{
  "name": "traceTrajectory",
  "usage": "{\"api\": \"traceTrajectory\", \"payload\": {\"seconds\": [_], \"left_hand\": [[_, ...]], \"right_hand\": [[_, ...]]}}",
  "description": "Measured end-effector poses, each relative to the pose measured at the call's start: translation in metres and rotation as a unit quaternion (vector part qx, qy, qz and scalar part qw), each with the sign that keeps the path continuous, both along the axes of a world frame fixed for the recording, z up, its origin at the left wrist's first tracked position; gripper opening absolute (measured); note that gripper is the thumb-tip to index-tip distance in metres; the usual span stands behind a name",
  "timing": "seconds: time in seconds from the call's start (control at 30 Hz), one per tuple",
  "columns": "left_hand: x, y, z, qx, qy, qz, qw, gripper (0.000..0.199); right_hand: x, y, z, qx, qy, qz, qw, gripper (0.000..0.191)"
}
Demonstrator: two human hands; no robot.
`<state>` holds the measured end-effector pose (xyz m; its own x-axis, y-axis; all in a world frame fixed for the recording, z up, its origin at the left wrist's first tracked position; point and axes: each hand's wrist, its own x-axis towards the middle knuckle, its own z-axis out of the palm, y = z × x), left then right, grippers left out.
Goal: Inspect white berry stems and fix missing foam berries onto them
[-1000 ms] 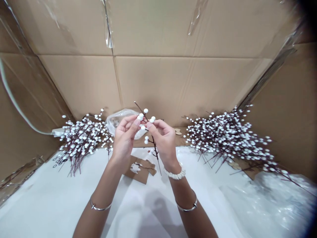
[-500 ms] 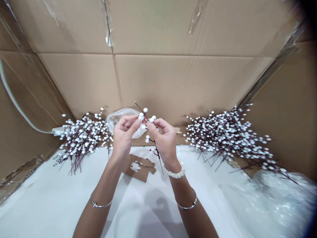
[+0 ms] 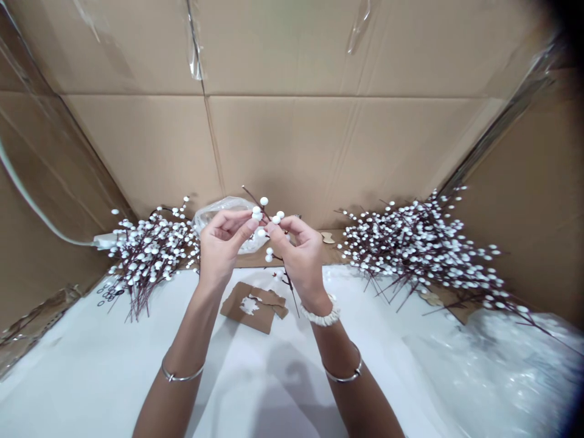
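A thin brown artificial berry branch (image 3: 288,280) with round white berries slants across the middle, its bare tip pointing up and left. My right hand (image 3: 305,258) pinches its stem between thumb and fingers, just below a pair of berries. At the branch's left side, my left hand (image 3: 219,243) is closed in a pinch at a white berry (image 3: 257,213); the fingertips partly cover what lies between them. More berries and a small reddish bit show on the lower stem, beneath my right hand.
Piles of white-berry branches lie at left (image 3: 152,249) and right (image 3: 415,243). Behind my left hand sits a clear plastic bag (image 3: 228,208). Torn cardboard (image 3: 246,310) lies on the white tabletop, small black rings (image 3: 109,293) at left, plastic wrap (image 3: 506,365) at right. Cardboard walls surround it.
My left hand has shifted slightly left, and its grip on the branch looks much the same. The branch has moved a little left with my hands.
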<state>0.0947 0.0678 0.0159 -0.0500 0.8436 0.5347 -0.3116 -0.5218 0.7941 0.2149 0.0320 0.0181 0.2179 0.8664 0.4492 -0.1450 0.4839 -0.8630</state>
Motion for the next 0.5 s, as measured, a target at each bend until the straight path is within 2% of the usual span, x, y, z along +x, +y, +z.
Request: {"api": "traceTrajectory", "payload": {"seconds": [0.2, 0.5], "left_hand": [[-0.0008, -0.0002, 0.0006, -0.003, 0.009, 0.008, 1.000, 0.022], [0.0011, 0.0013, -0.0022, -0.013, 0.001, 0.014, 1.000, 0.023]], "right_hand": [[-0.0005, 0.0004, -0.0004, -0.004, 0.001, 0.003, 1.000, 0.023], [-0.0007, 0.0025, -0.0043, 0.007, -0.046, -0.060, 0.997, 0.019]]}}
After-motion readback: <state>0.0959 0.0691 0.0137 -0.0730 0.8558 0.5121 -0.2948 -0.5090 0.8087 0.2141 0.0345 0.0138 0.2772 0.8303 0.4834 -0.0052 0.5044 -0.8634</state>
